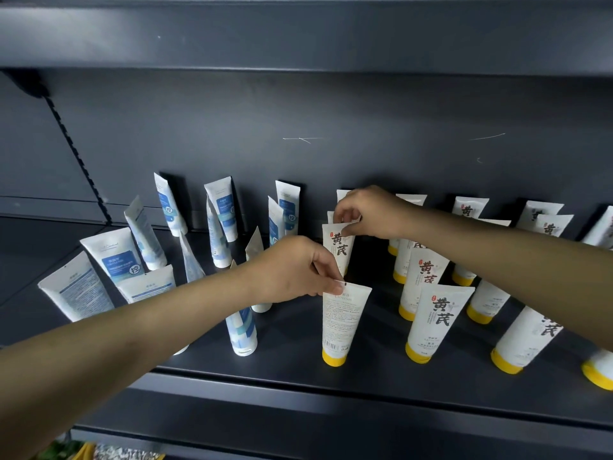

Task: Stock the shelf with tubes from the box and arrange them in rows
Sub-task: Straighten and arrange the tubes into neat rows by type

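Observation:
On the dark shelf (365, 370) stand white tubes on their caps. My left hand (292, 270) pinches the top edge of a yellow-capped tube (341, 323) at the front, its back label facing me. My right hand (368, 210) pinches the top of another yellow-capped tube (338, 247) right behind it, its front print showing. More yellow-capped tubes (434, 323) stand in rows to the right. White-and-blue tubes (116, 257) stand loosely on the left, several leaning. The box is out of view.
The shelf's dark back wall (298, 127) rises behind the tubes and an upper shelf (298, 34) hangs overhead. A raised front lip (331, 393) edges the shelf. A blue-patterned tube (242, 333) stands just under my left forearm.

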Motion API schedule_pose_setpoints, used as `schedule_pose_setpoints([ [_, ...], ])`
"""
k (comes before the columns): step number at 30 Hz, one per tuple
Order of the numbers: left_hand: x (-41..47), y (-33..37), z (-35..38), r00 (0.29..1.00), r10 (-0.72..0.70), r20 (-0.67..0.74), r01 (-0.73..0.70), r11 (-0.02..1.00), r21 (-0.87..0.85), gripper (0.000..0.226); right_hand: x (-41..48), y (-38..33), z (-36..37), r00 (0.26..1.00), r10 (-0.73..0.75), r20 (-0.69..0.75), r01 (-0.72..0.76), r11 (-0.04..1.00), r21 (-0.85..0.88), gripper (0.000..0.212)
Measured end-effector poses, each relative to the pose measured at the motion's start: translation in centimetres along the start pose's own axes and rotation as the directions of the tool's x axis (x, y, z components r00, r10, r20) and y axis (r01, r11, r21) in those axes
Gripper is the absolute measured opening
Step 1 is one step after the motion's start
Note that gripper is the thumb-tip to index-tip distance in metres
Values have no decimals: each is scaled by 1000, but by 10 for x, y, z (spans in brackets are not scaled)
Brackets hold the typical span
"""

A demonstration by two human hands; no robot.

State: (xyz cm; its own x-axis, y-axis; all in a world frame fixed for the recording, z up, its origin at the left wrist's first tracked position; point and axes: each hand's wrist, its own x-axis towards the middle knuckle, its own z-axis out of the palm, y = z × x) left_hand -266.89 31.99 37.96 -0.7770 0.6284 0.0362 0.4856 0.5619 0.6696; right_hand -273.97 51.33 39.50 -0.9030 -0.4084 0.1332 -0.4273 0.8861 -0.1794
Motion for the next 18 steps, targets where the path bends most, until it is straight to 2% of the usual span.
schedule_pose_setpoints([
  [8, -2, 4, 0, 997, -29, 75, 24, 998, 65, 13, -4, 2, -1, 997, 50, 55, -52, 998, 40, 25],
  [12, -3, 11, 5, 989, -58, 136, 40, 991, 127, 36, -10, 3, -4, 996, 56, 71, -61, 996, 72, 24],
  [15, -3, 17, 7, 965, -88, 246, 69, 994, 87, 56, -15, 4, -5, 995, 67, 74, -75, 992, 102, 23],
  [18, 0, 18, 2, 937, -61, 343, 48, 998, 45, 62, -18, 6, -5, 996, 64, 66, -71, 992, 107, 21],
])
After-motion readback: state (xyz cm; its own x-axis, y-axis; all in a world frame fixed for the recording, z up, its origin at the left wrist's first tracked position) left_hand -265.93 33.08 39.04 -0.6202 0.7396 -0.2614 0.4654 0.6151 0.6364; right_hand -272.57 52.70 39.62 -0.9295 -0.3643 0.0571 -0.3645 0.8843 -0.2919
